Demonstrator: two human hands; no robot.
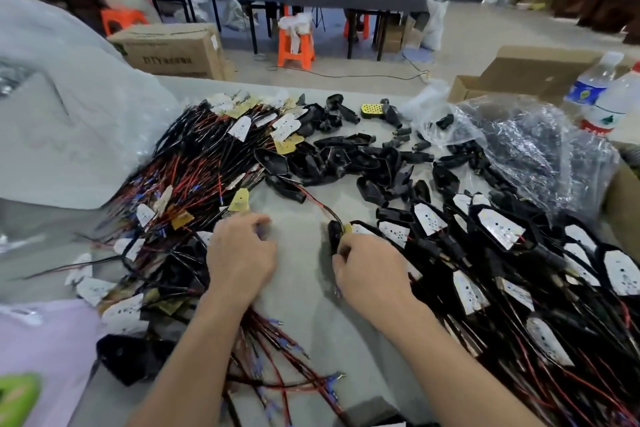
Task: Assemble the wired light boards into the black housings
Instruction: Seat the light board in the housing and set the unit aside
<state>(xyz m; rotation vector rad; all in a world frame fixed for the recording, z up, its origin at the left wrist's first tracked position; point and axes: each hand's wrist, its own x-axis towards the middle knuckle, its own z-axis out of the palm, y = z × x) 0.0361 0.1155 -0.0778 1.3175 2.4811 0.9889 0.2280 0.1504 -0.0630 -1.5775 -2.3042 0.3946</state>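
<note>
black housing (pixel 334 235), yellow light board (pixel 347 228) at its rim, is pinched at the fingertips of the right hand (pixel 370 274). the left hand (pixel 239 253) is curled palm-down nearby; its grasp cannot be told. loose housings (pixel 346 156) are heaped beyond.

The right hand (pixel 372 274) covers the lower part of the black housing (pixel 334 232) it grips, the fingers (pixel 258 220) of the left hand (pixel 240 255) are too blurred to show any hold, and the pile of fitted housings (pixel 554 270) runs off the right edge.

2 hands (pixel 242 253) (pixel 370 270), 2 bottles (pixel 592 80) (pixel 618 100), 3 stools (pixel 296 48) (pixel 119 19) (pixel 356 28)
</note>
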